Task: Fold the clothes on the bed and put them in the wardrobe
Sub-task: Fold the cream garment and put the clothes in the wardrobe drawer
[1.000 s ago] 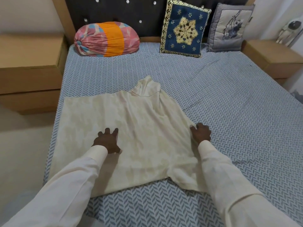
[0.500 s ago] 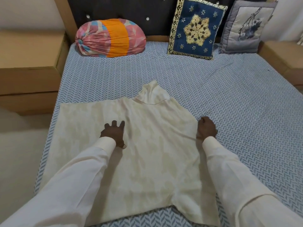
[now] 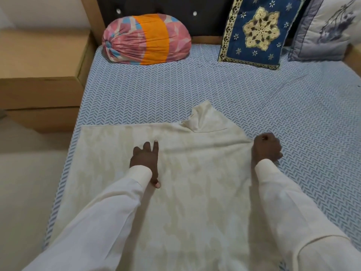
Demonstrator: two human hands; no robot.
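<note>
A cream garment (image 3: 197, 173) lies spread flat on the bed (image 3: 273, 106), its collar pointing toward the headboard. My left hand (image 3: 145, 159) rests flat on the cloth near its middle left, fingers straight. My right hand (image 3: 266, 147) is at the garment's right edge with fingers curled, gripping the fabric there. Both my arms wear cream sleeves.
A pink and orange bolster (image 3: 146, 39), a blue embroidered cushion (image 3: 257, 32) and a grey cushion (image 3: 328, 28) stand along the headboard. A wooden bedside unit (image 3: 41, 75) is at the left, with pale floor (image 3: 25, 182) below it.
The view has moved closer and leftward. My right hand went from fingers spread at the garment's edge to curled on the fabric. My left hand stays pressed on the cloth.
</note>
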